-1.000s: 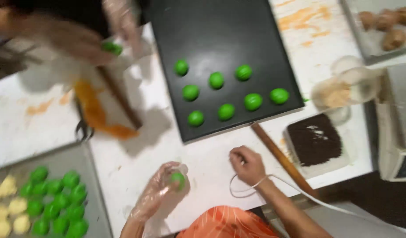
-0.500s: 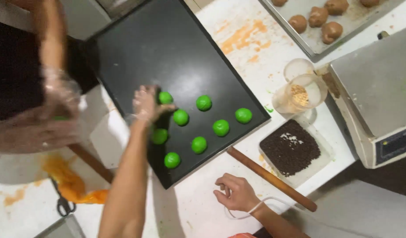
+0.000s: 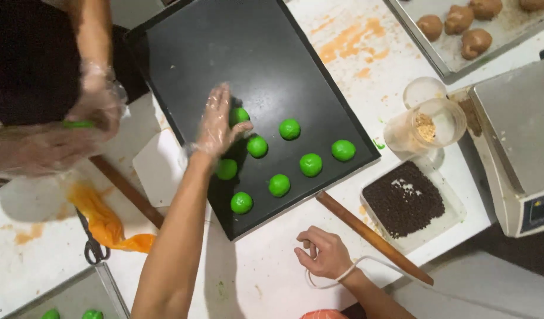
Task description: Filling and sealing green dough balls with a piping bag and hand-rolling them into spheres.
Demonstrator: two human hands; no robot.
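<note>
My left hand [image 3: 216, 121], in a clear plastic glove, reaches over a black baking tray [image 3: 272, 53]. Its fingers are spread and its fingertips touch the topmost green dough ball [image 3: 240, 114]. Several more green dough balls [image 3: 311, 164] lie in loose rows on the tray's near part. My right hand [image 3: 322, 254] is bare, with a thin band at the wrist. It rests loosely curled on the white table [image 3: 266, 272] in front of the tray and holds nothing.
A co-worker's gloved hands [image 3: 97, 103] hold something green at the far left. A wooden rolling pin [image 3: 372, 236], a dish of dark crumbs [image 3: 404, 201], a plastic cup [image 3: 428, 121] and a scale [image 3: 520, 147] lie right. An orange bag [image 3: 103, 221] and scissors [image 3: 93, 245] lie left.
My left hand carried a green ball from near my body out onto the black tray, and its fingers have now opened over it. My right hand stayed on the table.
</note>
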